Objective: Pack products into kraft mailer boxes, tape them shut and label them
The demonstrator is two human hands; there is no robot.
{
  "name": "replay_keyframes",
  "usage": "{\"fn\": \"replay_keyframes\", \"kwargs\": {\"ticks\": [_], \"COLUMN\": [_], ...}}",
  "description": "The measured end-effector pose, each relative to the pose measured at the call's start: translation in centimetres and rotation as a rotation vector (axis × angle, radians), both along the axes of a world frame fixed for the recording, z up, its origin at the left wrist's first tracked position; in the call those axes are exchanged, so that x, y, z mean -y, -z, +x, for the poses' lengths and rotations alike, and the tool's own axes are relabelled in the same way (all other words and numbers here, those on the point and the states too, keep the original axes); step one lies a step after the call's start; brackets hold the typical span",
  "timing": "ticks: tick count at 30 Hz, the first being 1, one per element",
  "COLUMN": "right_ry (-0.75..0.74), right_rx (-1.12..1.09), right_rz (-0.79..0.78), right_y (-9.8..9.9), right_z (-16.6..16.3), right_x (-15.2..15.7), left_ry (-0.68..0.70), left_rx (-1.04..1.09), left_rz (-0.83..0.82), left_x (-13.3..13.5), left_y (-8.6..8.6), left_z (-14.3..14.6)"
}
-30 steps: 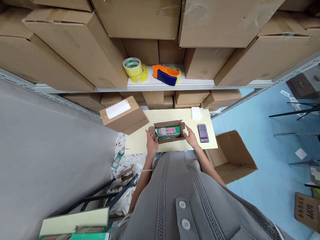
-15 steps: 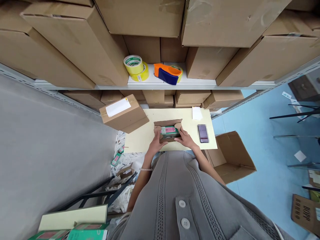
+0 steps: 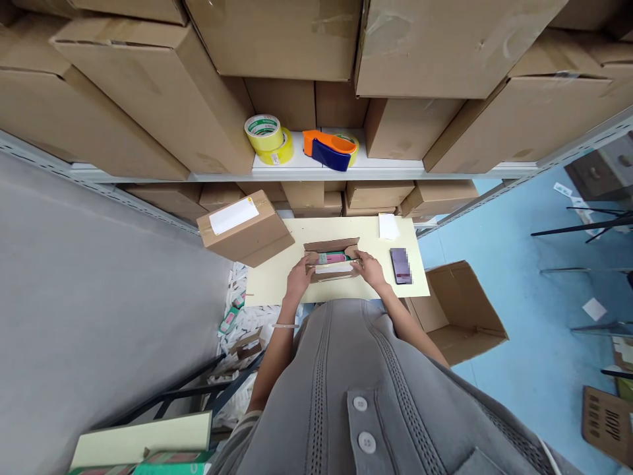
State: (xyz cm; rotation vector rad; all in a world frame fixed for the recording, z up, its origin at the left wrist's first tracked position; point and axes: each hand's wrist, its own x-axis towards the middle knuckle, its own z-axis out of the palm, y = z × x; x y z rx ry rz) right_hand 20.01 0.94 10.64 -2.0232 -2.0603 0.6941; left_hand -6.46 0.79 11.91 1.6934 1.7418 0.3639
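At the centre of the frame, a small cardboard box [image 3: 332, 262] sits on a pale yellow table [image 3: 277, 280], a green-and-pink package [image 3: 330, 258] showing inside. The left hand [image 3: 299, 280] and right hand [image 3: 370, 269] grip its ends, fingers curled over the flaps. A phone [image 3: 401, 265] lies just right; tape rolls [image 3: 268, 137] rest on the shelf above.

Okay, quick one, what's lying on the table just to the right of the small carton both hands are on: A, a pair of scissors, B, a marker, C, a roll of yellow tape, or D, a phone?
D: a dark phone lies flat on the table beside the right hand, while the yellow tape rolls sit up on the shelf.
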Motion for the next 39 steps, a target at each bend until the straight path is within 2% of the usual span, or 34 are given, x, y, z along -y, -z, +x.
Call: {"fn": "replay_keyframes", "kwargs": {"ticks": [8, 14, 18, 22, 28, 34, 36, 39], "right_ry": [0.092, 0.074, 0.014, -0.033, 0.006, -0.041, -0.06, -0.081], "right_rx": [-0.036, 0.093, 0.148, 0.193, 0.108, 0.101, 0.097, 0.122], "right_rz": [0.101, 0.217, 0.275, 0.237, 0.214, 0.155, 0.141, 0.128], "right_y": [1.1, 0.9, 0.2, -0.5, -0.9, -0.4, -0.2, 0.2], "right_z": [-0.4, -1.1, -1.4, -1.9, -1.9, -1.2, -1.1, -1.1], "right_x": [-0.2, 0.0, -0.3, -0.5, 0.4, 1.8, 1.9, 1.8], "left_ry": [-0.161, -0.174, -0.115, -0.008, -0.033, -0.011, 0.047, 0.216], "left_rx": [-0.013, -0.17, -0.214, -0.247, -0.246, -0.243, -0.252, -0.251], "left_rz": [0.113, 0.189, 0.31, 0.303, 0.321, 0.32, 0.334, 0.364], "left_x": [0.8, 0.8, 0.5, 0.2, 1.1, 2.5, 2.6, 2.7], "left_y": [0.8, 0.5, 0.3, 0.2, 0.4, 0.9, 1.1, 1.8], "left_z": [1.4, 2.2, 2.4, 2.6, 2.9, 2.9, 3.1, 3.8]}}
